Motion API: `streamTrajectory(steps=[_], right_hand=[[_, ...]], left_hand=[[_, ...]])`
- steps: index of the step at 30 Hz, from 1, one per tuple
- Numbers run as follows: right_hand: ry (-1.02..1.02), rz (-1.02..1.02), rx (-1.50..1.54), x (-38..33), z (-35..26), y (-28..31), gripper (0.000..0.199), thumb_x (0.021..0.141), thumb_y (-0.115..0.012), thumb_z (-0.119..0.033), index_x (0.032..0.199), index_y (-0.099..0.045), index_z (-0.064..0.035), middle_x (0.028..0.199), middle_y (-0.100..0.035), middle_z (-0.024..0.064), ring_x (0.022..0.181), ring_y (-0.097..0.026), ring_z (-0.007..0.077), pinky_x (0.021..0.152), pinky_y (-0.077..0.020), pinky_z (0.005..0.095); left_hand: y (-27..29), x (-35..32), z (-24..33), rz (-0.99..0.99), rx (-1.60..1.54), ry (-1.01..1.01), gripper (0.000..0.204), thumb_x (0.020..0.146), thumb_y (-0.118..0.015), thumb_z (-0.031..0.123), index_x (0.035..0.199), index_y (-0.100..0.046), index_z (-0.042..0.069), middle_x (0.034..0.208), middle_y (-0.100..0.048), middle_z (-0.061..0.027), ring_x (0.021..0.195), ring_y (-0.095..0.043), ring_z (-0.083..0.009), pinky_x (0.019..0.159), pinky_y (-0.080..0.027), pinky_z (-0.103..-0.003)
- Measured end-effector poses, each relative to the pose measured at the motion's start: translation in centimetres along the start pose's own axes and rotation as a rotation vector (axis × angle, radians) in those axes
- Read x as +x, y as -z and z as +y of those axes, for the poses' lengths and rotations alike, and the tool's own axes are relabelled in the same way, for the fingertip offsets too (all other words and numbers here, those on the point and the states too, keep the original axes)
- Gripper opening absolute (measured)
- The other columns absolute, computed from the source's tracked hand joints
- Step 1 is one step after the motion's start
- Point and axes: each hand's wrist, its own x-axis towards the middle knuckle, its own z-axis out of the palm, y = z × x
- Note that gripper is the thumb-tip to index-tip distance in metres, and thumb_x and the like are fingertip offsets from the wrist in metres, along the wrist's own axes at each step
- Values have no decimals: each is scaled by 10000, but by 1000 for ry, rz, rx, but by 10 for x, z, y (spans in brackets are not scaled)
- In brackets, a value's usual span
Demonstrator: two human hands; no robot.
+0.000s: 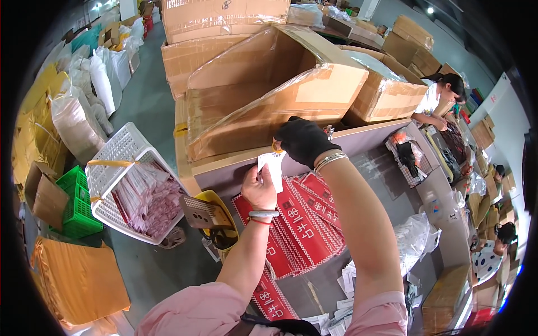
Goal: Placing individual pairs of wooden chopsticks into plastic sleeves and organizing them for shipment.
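My bare left hand [260, 190] is closed on a small white card [272, 167], thumb up along its edge. Close beside it, my right hand [304, 141] wears a black glove, its fingers curled near the card's upper end. A small yellow-orange bit [277, 147] shows at the gloved fingertips; what they grip is hidden. A small shiny metal piece [329, 131] shows behind the glove. Below my hands, red printed sheets [302, 224] with white lettering and checked borders lie overlapping on the grey table [386, 185].
A large open cardboard box [280, 101] stands beyond the table's raised edge. At left are a white basket of packets [143, 196], a yellow bin with a phone [210, 215] and a green crate [78, 199]. Clear plastic bags [414, 238] lie right. A co-worker [440, 98] sits far right.
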Motion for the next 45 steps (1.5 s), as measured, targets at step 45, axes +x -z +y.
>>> streamTrajectory(steps=[45], right_hand=[[-2470,-216,-274,-674,-561,41,350,833,-620,-204,1137,-657,-35,1084,-654,203,1041,-613,386,909,-494,457]], left_hand=[[139,-268,101,-1967,64,-865,182,703,-774,125,832,-647,105,849,-587,-91,798,-606,-319,716,-499,-432]])
